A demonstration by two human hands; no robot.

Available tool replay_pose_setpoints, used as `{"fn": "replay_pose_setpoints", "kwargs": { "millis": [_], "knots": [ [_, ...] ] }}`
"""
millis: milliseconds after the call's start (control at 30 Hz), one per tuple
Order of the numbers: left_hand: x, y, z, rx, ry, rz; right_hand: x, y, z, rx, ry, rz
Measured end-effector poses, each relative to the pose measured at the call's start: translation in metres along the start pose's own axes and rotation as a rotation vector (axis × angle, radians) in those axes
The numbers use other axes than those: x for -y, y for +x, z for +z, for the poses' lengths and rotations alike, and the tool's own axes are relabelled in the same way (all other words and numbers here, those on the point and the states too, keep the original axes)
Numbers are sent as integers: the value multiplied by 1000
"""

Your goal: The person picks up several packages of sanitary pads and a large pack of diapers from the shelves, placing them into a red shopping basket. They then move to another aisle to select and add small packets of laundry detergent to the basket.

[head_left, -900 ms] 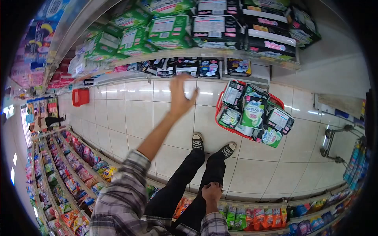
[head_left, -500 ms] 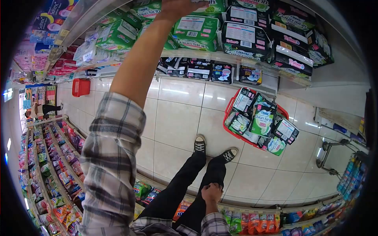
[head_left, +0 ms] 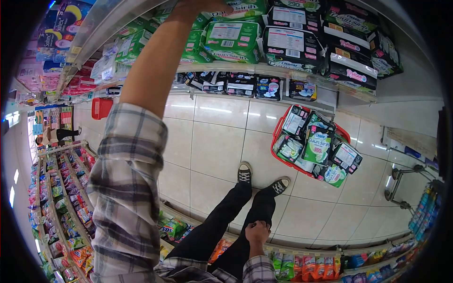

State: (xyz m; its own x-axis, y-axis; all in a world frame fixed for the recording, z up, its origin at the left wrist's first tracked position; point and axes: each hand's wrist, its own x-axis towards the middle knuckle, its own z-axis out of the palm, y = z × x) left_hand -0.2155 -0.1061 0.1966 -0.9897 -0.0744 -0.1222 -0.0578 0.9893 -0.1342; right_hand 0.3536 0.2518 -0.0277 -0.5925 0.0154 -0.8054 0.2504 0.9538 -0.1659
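My left hand (head_left: 204, 5) reaches up to the shelf at the top edge of the view. It lies over the green Charm Daun Sirih pad packs, by an upper green pack (head_left: 240, 10), with its fingers stretched to the right; the frame edge cuts off part of it. Below it sits another green pack (head_left: 231, 40) with its label facing up. Black Charm packs (head_left: 290, 45) stand stacked to the right. My right hand (head_left: 257, 231) rests on my leg near the knee, its fingers curled in, and nothing shows in it.
A red basket (head_left: 279, 153) heaped with black and green pad packs (head_left: 318, 145) stands on the tiled floor. Another red basket (head_left: 101, 108) is farther left, near a person (head_left: 59, 135). Shelves of coloured pouches (head_left: 311, 268) run behind my legs. A metal wheeled frame (head_left: 394, 186) stands at right.
My left hand has shifted slightly left along the green packs, uncovering more of the upper one. The view has moved a little, and my right hand stays on my leg.
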Motion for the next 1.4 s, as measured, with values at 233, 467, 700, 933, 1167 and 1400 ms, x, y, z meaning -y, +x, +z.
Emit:
{"fn": "replay_pose_setpoints", "kwargs": {
  "millis": [233,467,700,933,1167,1400],
  "knots": [
    [-5,-56,56,-482,36,-179,-9,1,4,-76,37,-26],
    [-54,-200,132,-814,-419,9,-8,1,4,-18,-18,20],
    [-198,-265,249,-331,-984,-99,-8,2,7,16,-15,32],
    [-261,-180,286,20,-779,-366,-9,-1,11,-40,8,4],
    [-288,-181,298,196,-821,-396,-9,-1,5,20,29,36],
    [-253,-182,326,147,-915,-437,-8,1,8,-63,7,15]
  ]
}}
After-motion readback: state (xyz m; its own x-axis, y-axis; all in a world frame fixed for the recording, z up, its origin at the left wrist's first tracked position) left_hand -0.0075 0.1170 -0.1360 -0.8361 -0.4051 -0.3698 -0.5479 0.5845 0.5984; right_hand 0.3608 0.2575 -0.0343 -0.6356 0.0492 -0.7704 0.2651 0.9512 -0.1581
